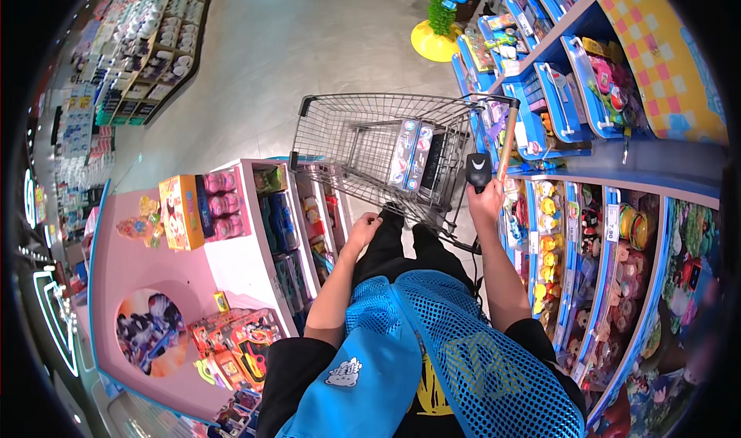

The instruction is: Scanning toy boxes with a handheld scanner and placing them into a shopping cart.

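Note:
A metal wire shopping cart (pixel 370 99) stands in front of me, turned sideways, with its handle bar (pixel 508 134) at the right. Inside the basket lies a printed box (pixel 410 154) with a blue band, and a dark thing with pale writing is beside it. My right hand (pixel 486 200) is at the handle's near end, closed around the lower part of a black handheld device (pixel 479 169) that looks like a barcode scanner. My left hand (pixel 366 232) hangs in front of my dark trousers, fingers loosely curled, with nothing visible in it.
Blue shelves (pixel 532 247) of packaged toys and price tags line the right side. A pink and white display stand (pixel 226 276) with boxes is close at the left. A yellow round base (pixel 434 41) holds a green artificial plant ahead. Stocked shelves (pixel 168 44) stand further left.

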A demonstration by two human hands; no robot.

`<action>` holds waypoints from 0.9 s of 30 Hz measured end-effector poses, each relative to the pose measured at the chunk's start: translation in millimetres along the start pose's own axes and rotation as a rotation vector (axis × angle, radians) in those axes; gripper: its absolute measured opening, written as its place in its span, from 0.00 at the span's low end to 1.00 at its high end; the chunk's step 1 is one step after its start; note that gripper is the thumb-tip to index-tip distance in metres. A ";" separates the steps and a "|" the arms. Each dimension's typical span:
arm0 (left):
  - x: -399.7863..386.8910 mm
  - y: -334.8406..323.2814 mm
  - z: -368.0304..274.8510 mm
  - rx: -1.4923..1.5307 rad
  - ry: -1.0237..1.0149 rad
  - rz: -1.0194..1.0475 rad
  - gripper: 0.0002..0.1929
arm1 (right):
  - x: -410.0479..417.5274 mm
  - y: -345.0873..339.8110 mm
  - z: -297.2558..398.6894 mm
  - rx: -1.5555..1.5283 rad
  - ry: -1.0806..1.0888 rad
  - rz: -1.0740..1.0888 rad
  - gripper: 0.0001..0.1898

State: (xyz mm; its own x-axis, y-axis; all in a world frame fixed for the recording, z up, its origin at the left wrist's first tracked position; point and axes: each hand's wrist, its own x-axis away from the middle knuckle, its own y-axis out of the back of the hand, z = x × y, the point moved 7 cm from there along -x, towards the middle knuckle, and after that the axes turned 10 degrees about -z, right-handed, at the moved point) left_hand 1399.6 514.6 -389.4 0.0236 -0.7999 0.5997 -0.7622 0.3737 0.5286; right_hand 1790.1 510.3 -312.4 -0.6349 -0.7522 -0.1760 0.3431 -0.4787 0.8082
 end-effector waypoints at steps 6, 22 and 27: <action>21.8 19.2 -15.2 0.169 -0.095 -0.051 0.16 | -10.7 1.0 -3.2 0.065 0.040 0.038 0.22; 161.0 125.9 -36.2 0.353 -0.092 -0.306 0.19 | -40.5 -3.8 -28.6 -0.057 0.087 0.060 0.29; 218.9 148.7 -9.5 0.453 -0.008 -0.435 0.21 | -28.4 53.6 53.1 -0.319 0.017 0.004 0.31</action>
State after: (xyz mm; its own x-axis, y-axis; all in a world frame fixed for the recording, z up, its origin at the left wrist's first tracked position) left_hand 1297.6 399.6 -173.8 0.3895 -0.8383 0.3815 -0.8825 -0.2211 0.4152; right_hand 1789.8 530.0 -234.2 -0.6224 -0.7606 -0.1847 0.5473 -0.5916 0.5921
